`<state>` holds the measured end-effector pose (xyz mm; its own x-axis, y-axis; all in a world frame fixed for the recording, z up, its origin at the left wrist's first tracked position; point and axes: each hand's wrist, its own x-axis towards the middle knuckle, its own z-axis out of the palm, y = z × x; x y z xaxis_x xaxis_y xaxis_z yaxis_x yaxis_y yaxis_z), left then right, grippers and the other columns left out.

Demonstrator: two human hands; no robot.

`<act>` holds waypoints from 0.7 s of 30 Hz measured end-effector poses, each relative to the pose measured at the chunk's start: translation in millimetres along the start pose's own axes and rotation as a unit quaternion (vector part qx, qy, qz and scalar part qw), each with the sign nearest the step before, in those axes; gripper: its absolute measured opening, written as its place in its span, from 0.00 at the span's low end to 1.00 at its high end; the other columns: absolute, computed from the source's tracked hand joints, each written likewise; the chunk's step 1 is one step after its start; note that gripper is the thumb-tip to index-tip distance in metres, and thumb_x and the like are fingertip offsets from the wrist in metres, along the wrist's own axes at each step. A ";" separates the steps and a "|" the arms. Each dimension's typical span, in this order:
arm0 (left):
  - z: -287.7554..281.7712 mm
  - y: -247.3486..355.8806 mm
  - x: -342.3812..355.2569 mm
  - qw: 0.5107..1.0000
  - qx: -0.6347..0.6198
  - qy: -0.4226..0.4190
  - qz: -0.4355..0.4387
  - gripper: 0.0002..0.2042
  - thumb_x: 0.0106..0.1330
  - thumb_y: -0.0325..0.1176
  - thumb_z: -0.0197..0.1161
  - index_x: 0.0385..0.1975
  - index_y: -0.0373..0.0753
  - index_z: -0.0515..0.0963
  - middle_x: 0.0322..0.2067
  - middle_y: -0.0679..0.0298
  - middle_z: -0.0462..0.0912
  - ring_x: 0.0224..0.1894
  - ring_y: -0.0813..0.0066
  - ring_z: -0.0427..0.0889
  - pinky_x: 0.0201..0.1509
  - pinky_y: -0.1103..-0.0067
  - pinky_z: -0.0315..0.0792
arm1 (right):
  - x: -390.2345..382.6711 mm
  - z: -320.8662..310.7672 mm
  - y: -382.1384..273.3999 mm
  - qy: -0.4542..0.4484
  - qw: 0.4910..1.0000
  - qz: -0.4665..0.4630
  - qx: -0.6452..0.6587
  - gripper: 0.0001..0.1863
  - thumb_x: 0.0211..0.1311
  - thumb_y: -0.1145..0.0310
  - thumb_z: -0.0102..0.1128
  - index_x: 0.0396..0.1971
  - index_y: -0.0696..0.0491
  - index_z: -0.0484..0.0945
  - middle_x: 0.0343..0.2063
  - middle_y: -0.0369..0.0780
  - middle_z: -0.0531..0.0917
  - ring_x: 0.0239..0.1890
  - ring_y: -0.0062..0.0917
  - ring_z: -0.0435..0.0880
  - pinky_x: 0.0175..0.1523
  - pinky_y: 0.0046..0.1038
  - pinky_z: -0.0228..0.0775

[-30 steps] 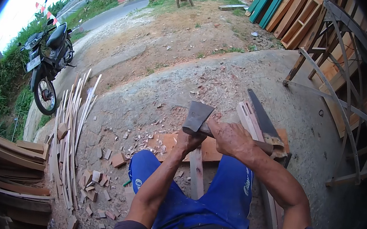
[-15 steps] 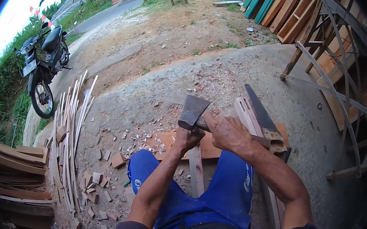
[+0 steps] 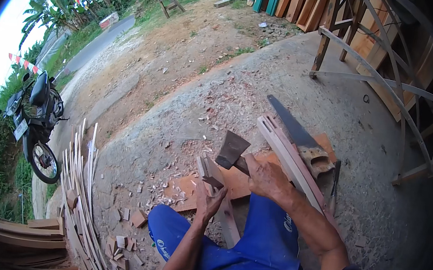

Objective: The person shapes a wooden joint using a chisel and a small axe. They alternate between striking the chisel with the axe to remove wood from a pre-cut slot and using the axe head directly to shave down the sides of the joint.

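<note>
Your right hand (image 3: pixel 267 178) still grasps the hatchet (image 3: pixel 233 150), now lower than before, near the wooden strip (image 3: pixel 216 187) your left hand (image 3: pixel 209 203) clenches. Wood chips (image 3: pixel 126 241) lie on the concrete ground (image 3: pixel 265 77) outdoors.

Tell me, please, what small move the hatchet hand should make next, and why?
Probably bring the hatchet down onto the top end of the wood strip. The right hand holds the blade raised just above it, while the left hand grips the strip lower down, below the blade.
</note>
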<state>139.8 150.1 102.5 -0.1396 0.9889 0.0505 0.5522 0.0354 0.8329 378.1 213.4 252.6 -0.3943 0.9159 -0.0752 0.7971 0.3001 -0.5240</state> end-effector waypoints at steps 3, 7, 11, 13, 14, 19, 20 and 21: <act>37.2 -23.0 -32.2 0.990 0.019 0.024 -0.139 0.38 0.59 0.46 0.74 0.63 0.30 0.65 0.54 0.40 0.74 0.58 0.39 0.73 0.65 0.55 0.65 | -16.9 33.2 44.4 -0.020 0.996 0.070 -0.042 0.15 0.61 0.71 0.57 0.46 0.58 0.68 0.29 0.57 0.85 0.35 0.55 0.88 0.41 0.51 0.81; 57.9 -37.1 -43.1 0.992 -0.008 0.063 -0.109 0.35 0.61 0.46 0.71 0.60 0.28 0.67 0.52 0.36 0.74 0.56 0.36 0.73 0.60 0.52 0.67 | -30.6 57.0 77.6 -0.056 0.996 0.058 -0.046 0.20 0.68 0.57 0.60 0.47 0.58 0.69 0.28 0.55 0.85 0.32 0.54 0.87 0.39 0.49 0.81; 60.7 -40.3 -41.9 0.972 0.107 0.023 -0.207 0.35 0.59 0.50 0.72 0.57 0.29 0.68 0.43 0.40 0.74 0.52 0.38 0.74 0.51 0.52 0.71 | -26.4 58.2 80.8 -0.091 0.991 0.080 -0.062 0.26 0.69 0.48 0.60 0.49 0.58 0.70 0.25 0.53 0.84 0.28 0.52 0.87 0.35 0.47 0.81; 61.8 -42.1 -42.9 0.980 0.134 0.039 -0.144 0.26 0.64 0.48 0.68 0.50 0.31 0.73 0.40 0.44 0.77 0.48 0.42 0.79 0.47 0.54 0.74 | -20.6 54.8 77.2 -0.112 0.987 0.088 -0.073 0.27 0.69 0.48 0.60 0.49 0.58 0.70 0.24 0.52 0.83 0.27 0.51 0.87 0.32 0.47 0.81; 62.5 -42.2 -44.6 0.975 0.141 0.033 -0.167 0.25 0.62 0.46 0.69 0.48 0.31 0.74 0.39 0.44 0.80 0.46 0.42 0.82 0.46 0.56 0.75 | -17.8 52.6 75.0 -0.115 0.986 0.088 -0.079 0.27 0.69 0.48 0.61 0.49 0.58 0.70 0.23 0.52 0.82 0.26 0.50 0.87 0.31 0.47 0.81; 62.1 -33.7 -47.3 0.971 0.117 0.035 -0.205 0.24 0.61 0.44 0.70 0.48 0.31 0.75 0.41 0.44 0.81 0.46 0.42 0.82 0.48 0.57 0.75 | -3.5 44.9 70.4 -0.173 0.974 0.113 -0.093 0.30 0.67 0.49 0.63 0.54 0.60 0.70 0.26 0.53 0.82 0.25 0.51 0.86 0.31 0.47 0.80; 60.4 -29.8 -47.4 0.973 0.103 0.037 -0.205 0.24 0.61 0.44 0.70 0.49 0.31 0.75 0.42 0.44 0.80 0.46 0.43 0.82 0.49 0.57 0.75 | -1.1 44.7 70.4 -0.181 0.973 0.117 -0.088 0.30 0.67 0.49 0.64 0.55 0.60 0.70 0.25 0.53 0.82 0.25 0.51 0.86 0.30 0.48 0.80; 58.9 -26.0 -46.8 0.973 0.096 0.041 -0.206 0.24 0.62 0.44 0.70 0.49 0.32 0.75 0.42 0.45 0.80 0.47 0.43 0.81 0.49 0.57 0.75 | 0.9 44.4 70.4 -0.184 0.972 0.120 -0.086 0.31 0.66 0.50 0.65 0.55 0.60 0.70 0.25 0.53 0.82 0.25 0.51 0.86 0.30 0.48 0.79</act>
<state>180.4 111.4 46.1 -0.4422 0.8705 -0.2162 0.5779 0.4609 0.6735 413.5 223.4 178.0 -0.2986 0.8171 -0.4932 0.9388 0.1583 -0.3060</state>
